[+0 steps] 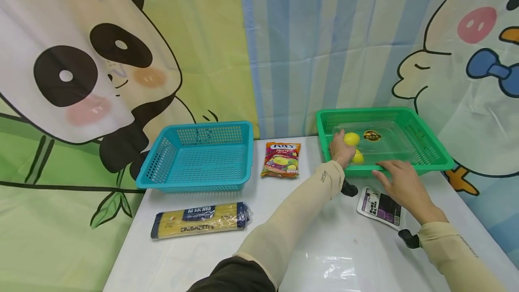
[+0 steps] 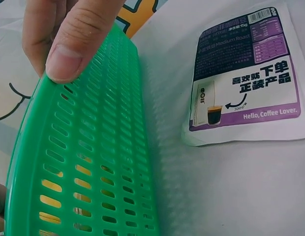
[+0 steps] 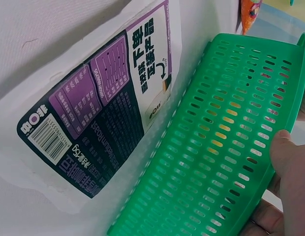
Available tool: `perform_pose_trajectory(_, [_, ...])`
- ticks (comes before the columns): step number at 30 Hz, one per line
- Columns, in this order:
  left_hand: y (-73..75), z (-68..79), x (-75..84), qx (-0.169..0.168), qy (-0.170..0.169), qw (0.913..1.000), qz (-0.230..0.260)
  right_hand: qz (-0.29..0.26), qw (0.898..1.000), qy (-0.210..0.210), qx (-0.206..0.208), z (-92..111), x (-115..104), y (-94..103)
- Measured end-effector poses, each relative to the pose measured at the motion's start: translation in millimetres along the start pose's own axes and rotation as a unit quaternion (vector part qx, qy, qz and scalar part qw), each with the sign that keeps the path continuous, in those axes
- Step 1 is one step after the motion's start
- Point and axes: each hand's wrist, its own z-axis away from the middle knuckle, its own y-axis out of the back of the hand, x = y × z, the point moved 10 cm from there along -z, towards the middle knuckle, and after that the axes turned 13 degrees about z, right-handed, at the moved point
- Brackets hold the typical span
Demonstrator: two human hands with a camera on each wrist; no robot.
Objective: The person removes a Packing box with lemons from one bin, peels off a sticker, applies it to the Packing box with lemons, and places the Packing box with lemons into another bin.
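Both hands grip the near wall of the green basket (image 1: 430, 159): the left hand (image 1: 341, 150) curls over its left corner, the right hand (image 1: 399, 179) over the middle of the rim. This basket stands at the table's (image 1: 227, 256) far right, long axis running left to right. Inside it yellow pieces (image 1: 352, 139) lie in a clear box, partly hidden by the left hand. A coffee sachet (image 1: 380, 207) lies just before the basket, half covered by the right hand.

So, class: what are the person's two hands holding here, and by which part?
Both the left hand and right hand grip the green perforated plastic basket by its near front rim.
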Motion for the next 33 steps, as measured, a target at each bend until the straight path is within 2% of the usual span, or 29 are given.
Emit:
perform_pose_trajectory(6, [2.5,2.4,4.2,0.014,0.005,0.9995,-0.029,0.002,1.0,0.013,0.014,-1.1,-2.4,3.2])
perform_pose_trajectory(10, [2.6,4.3,5.5,0.013,0.008,0.9991,-0.04,0.0,1.0,0.015,0.016,-0.7,-2.4,3.5])
perform_pose_trajectory(15, [3.1,9.2,6.7,-0.002,0.011,0.9996,-0.027,0.003,1.0,0.01,0.008,0.0,-2.8,2.3])
perform_pose_trajectory(22, [2.4,16.2,13.7,-0.025,0.018,0.9979,-0.057,-0.002,1.0,0.006,-0.003,-0.8,-1.4,-0.3])
perform_pose_trajectory(33, [3.8,19.6,17.3,-0.058,0.025,0.9958,-0.067,-0.007,1.0,0.015,-0.021,0.0,0.3,-2.9])
